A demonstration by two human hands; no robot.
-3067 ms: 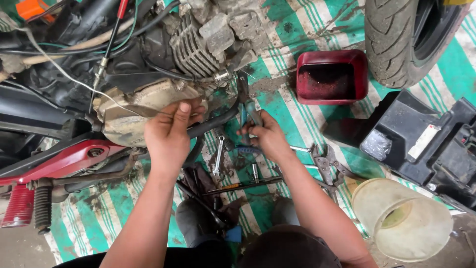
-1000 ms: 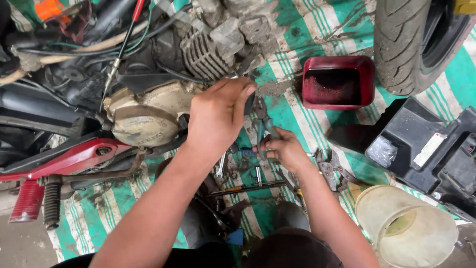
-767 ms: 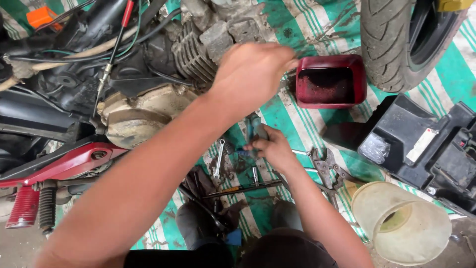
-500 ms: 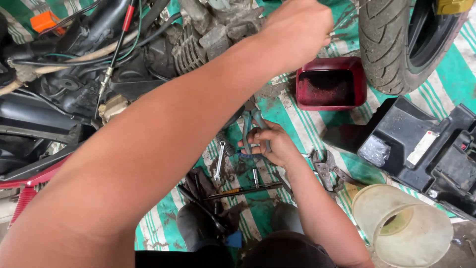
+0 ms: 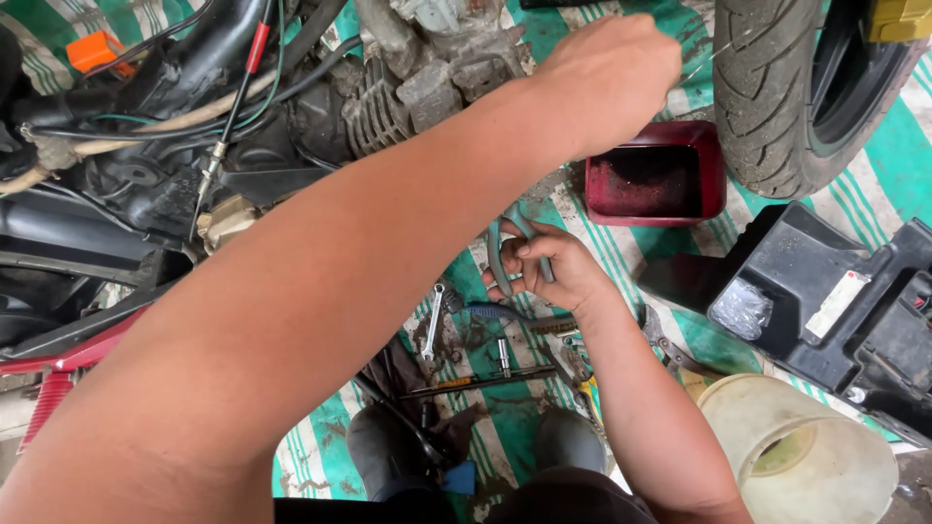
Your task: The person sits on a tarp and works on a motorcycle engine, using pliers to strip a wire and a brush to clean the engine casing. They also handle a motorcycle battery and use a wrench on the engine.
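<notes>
While your left hand (image 5: 607, 82) reaches across to the upper middle of the frame, its grip curled into a loose fist with nothing visibly in it, it sits in the narrow gap between the engine (image 5: 408, 82) and the tyre (image 5: 767, 87) at upper right. Just below it stands the red tray (image 5: 699, 165), hard against the tyre. Your right hand (image 5: 549, 272), at frame centre, has its grip closed around the handles of grey pliers (image 5: 510, 243). Beneath it, spanners (image 5: 432, 325) and a screwdriver (image 5: 476, 383) lie scattered on the green striped mat (image 5: 621, 267). Black plastic panels (image 5: 845, 301) and a pale bucket (image 5: 806, 456) crowd the lower right.
</notes>
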